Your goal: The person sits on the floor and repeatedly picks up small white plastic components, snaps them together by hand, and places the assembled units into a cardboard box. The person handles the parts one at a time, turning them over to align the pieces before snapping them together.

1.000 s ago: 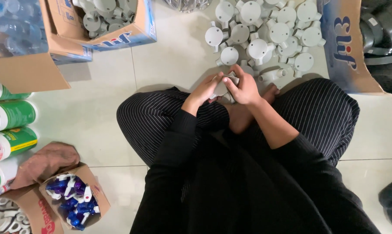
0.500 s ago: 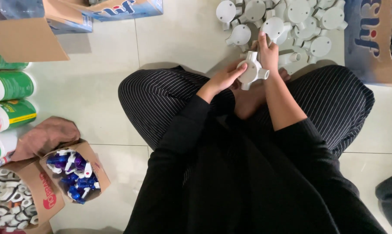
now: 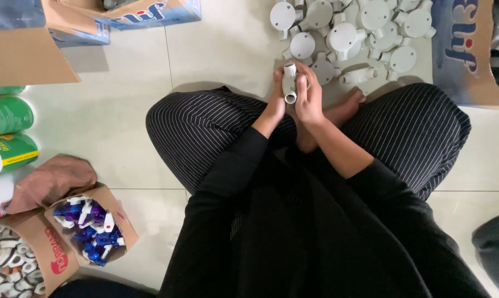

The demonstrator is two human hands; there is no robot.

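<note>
At lower left of the frame a small cardboard box (image 3: 114,212) holds blue and white plastic pieces, well clear of the work. Just above centre, over crossed legs in striped trousers (image 3: 205,127), both hands close around one white pipe fitting (image 3: 289,83): the left hand (image 3: 276,96) curls its fingers along one side, the right hand (image 3: 310,96) wraps the other, thumb on top. The fitting stands roughly upright, one open spout facing the camera. A firm two-sided grip with the spout kept visible seems the surest way to handle it. Beyond, at upper right, a pile of round white junction boxes (image 3: 349,33) lies close to the knuckles, leaving little forward room; bare floor tiles (image 3: 222,49) at upper centre-left offer open space.
</note>
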